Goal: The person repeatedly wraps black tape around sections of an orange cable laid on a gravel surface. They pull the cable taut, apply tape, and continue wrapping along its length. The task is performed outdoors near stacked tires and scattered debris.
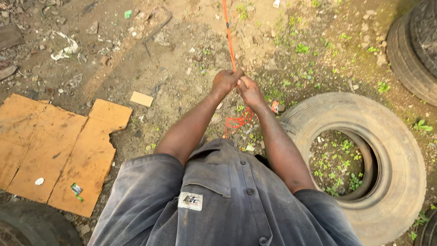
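Gripping an orange cord (pixel 230 41), the left hand (pixel 225 82) and the right hand (pixel 249 91) meet in front of the person's chest, knuckles touching, with the fingers of both curled tight around the cord so that no gap shows between them. Beyond the fingers the cord runs taut and straight, away over the dirt ground (pixel 182 59) to the top edge of the view. Below the fingers, toward the body, the rest of the cord lies in a loose tangle (pixel 239 120) on the ground between the two forearms. Just beside the right forearm, to the right of the fingers, a worn tyre (pixel 400 146) lies flat with small green weeds growing inside its ring. Farther right and beyond the fingers, another tyre (pixel 416 50) shows at the corner of the view. Well to the left of the fingers, flattened pieces of brown cardboard (pixel 59 150) lie on the ground, with the edge of a dark tyre (pixel 32 225) nearer the body. The person wears a grey buttoned work shirt (pixel 218 196).
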